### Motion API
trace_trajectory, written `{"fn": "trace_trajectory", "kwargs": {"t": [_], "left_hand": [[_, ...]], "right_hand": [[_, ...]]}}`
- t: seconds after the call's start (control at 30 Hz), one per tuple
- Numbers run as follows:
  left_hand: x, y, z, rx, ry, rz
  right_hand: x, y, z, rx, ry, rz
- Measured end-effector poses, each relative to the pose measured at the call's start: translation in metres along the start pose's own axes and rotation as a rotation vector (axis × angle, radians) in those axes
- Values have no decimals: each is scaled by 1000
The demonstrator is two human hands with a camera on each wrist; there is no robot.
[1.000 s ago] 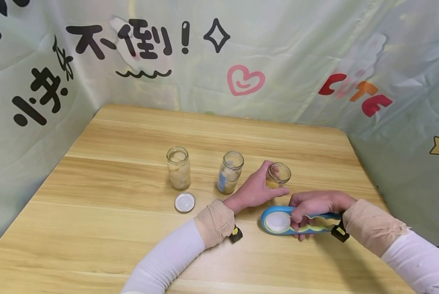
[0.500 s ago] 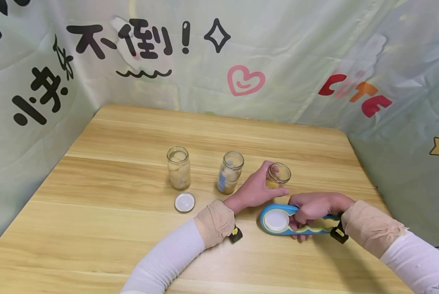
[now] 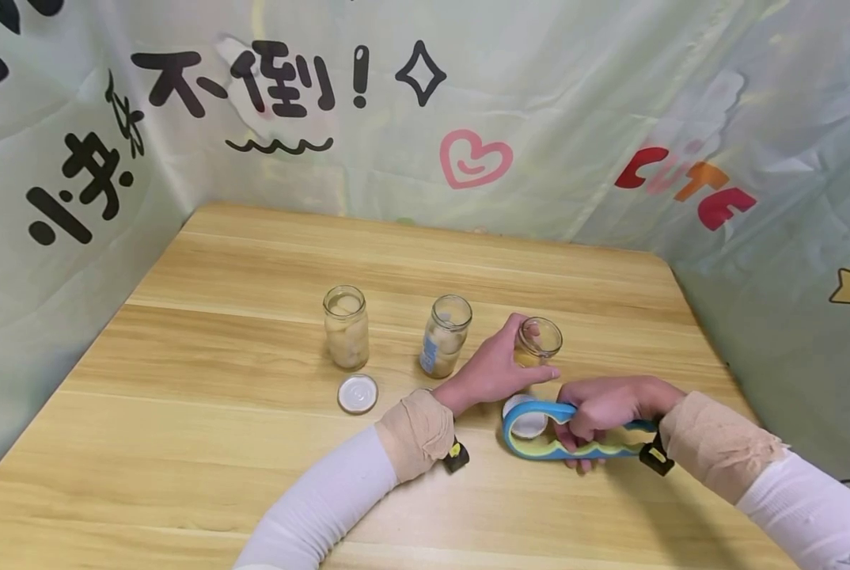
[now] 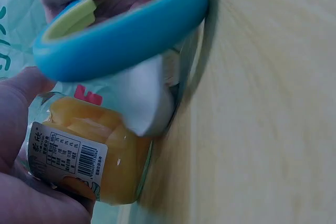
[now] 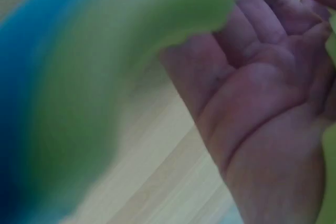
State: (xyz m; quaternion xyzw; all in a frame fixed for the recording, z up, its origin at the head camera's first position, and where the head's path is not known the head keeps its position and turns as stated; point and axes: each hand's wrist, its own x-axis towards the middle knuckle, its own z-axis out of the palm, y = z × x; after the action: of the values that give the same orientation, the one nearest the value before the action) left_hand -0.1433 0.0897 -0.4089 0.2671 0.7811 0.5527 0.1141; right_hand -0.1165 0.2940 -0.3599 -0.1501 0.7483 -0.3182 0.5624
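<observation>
My left hand (image 3: 492, 366) holds an open glass jar (image 4: 118, 161) of orange fruit pieces, thumb and fingers around its side. Its printed label with a barcode faces the left wrist view. In front of the jar, my right hand (image 3: 606, 405) grips a blue and yellow-green jar opener (image 3: 539, 454) by its handles. A white-lined lid (image 3: 529, 426) shows through the opener's ring. In the left wrist view the lid (image 4: 147, 98) is blurred and tilted, below the ring and close to the tabletop. The right wrist view shows the opener blurred beside the palm.
Two more open jars stand upright to the left: one with pale contents (image 3: 347, 336), one with a blue label (image 3: 442, 344). A loose lid (image 3: 358, 393) lies before the first. The wooden table (image 3: 254, 443) meets printed fabric walls (image 3: 368, 174).
The lid has dropped out of the opener's ring, where it sat before. My right hand has barely shifted with the opener. My left hand still holds the jar in place.
</observation>
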Motion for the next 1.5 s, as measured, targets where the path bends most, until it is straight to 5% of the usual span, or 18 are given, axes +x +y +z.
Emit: {"fn": "trace_trajectory", "kwargs": {"t": [0.7, 1.03, 1.5], "left_hand": [[1, 1, 3, -18, 6, -12], [-1, 2, 3, 1, 8, -3], [-1, 1, 1, 22, -9, -10]], "right_hand": [[-9, 1, 7, -8, -65, 3], [-15, -2, 19, 145, 26, 109], [-23, 2, 22, 36, 34, 43]]}}
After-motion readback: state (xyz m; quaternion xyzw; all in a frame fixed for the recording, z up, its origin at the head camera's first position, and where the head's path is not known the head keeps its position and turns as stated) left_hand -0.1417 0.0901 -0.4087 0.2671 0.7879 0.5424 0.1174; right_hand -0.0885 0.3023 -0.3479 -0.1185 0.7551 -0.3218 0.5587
